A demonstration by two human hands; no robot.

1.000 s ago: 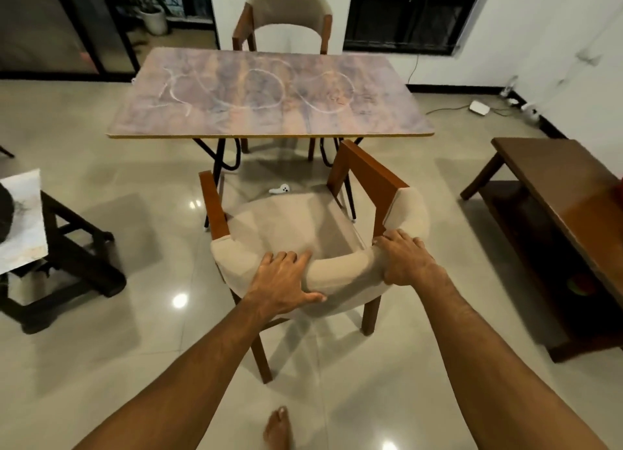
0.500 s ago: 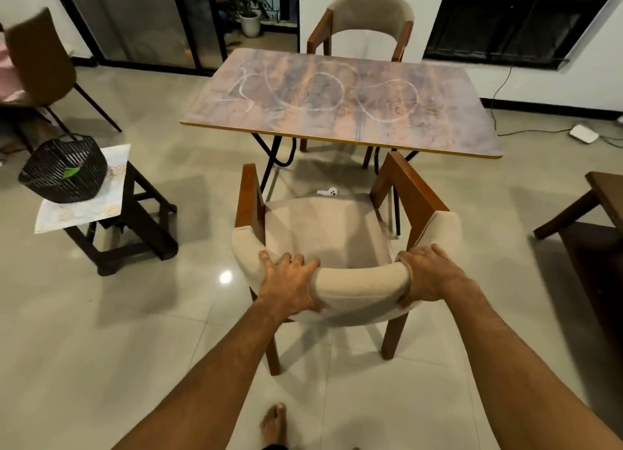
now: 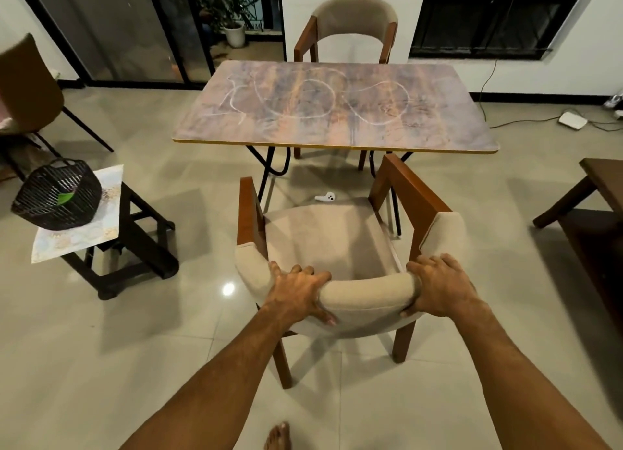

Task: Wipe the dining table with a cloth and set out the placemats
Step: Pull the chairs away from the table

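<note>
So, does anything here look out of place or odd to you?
A small white object lies on the floor between the chair and the dining table; what it is I cannot tell. Looping white scrawls run across its top. The black basket on the side table sits tilted.

Near chair [image 3: 337, 244] before the table [image 3: 337, 112], far chair [image 3: 354, 24] behind, basket [image 3: 57, 196] left

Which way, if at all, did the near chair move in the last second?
No. The near chair keeps its seat edge just short of the white object on the floor; only the camera panned.
</note>
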